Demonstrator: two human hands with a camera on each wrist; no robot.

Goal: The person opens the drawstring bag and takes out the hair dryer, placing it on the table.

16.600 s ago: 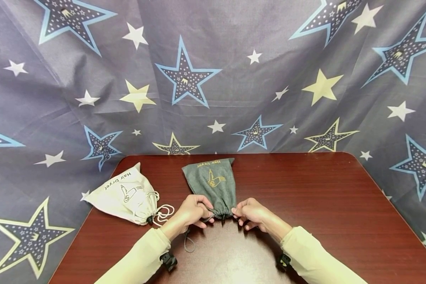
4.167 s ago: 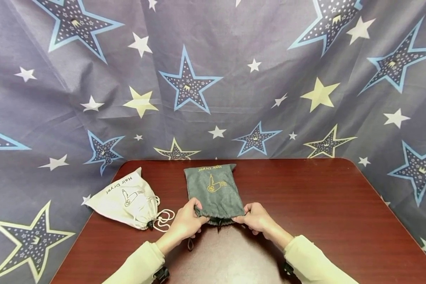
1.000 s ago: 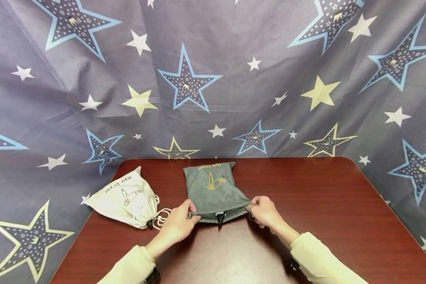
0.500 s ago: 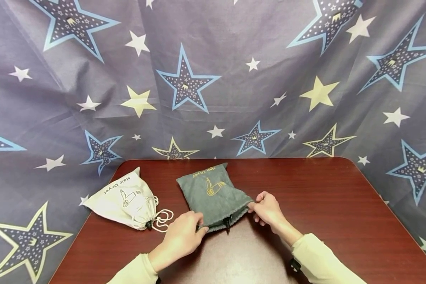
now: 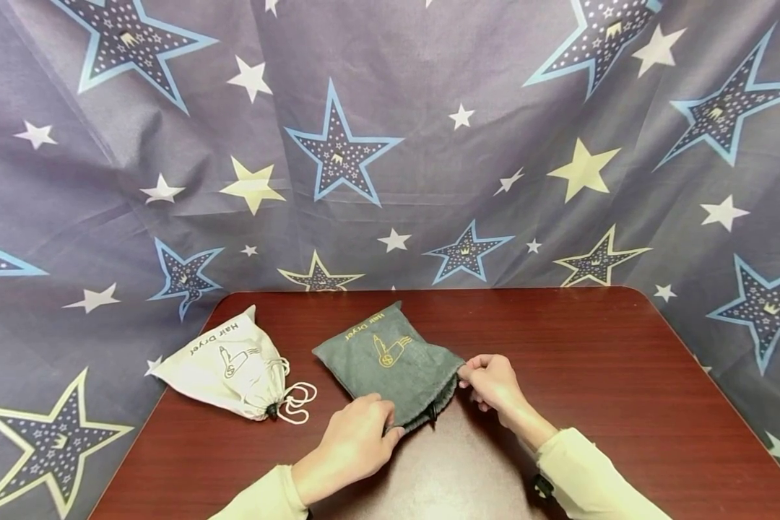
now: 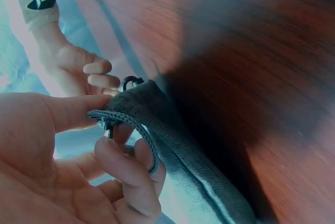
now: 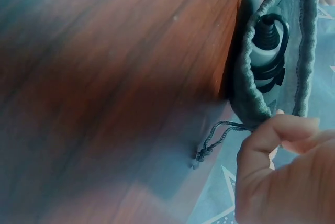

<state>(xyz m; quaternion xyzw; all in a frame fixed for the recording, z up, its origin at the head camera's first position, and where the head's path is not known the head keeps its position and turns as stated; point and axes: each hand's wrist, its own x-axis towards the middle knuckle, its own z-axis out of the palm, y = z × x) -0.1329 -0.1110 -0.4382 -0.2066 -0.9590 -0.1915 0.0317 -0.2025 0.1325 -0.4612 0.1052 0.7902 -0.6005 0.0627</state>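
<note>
A grey drawstring bag printed "Hair Dryer" lies on the table, turned so its mouth faces lower right. My left hand grips the near side of the mouth; in the left wrist view a dark drawstring loops across its fingers. At the other corner of the mouth, my right hand pinches the hem between thumb and forefinger. The right wrist view looks into the spread mouth, where a coiled black cable and part of a pale body show. The rest of the contents is hidden. A knotted drawstring end hangs beside the right hand.
To the left on the reddish-brown table lies a cream drawstring bag, also printed "Hair Dryer", its mouth drawn tight and its white cords loose. A star-patterned cloth hangs behind the table.
The grey bag's mouth, gathered at first, has been pulled wide. Over the last second the bag has turned, its mouth swinging rightward, as my left hand moved right and nearer. The cream bag stayed put.
</note>
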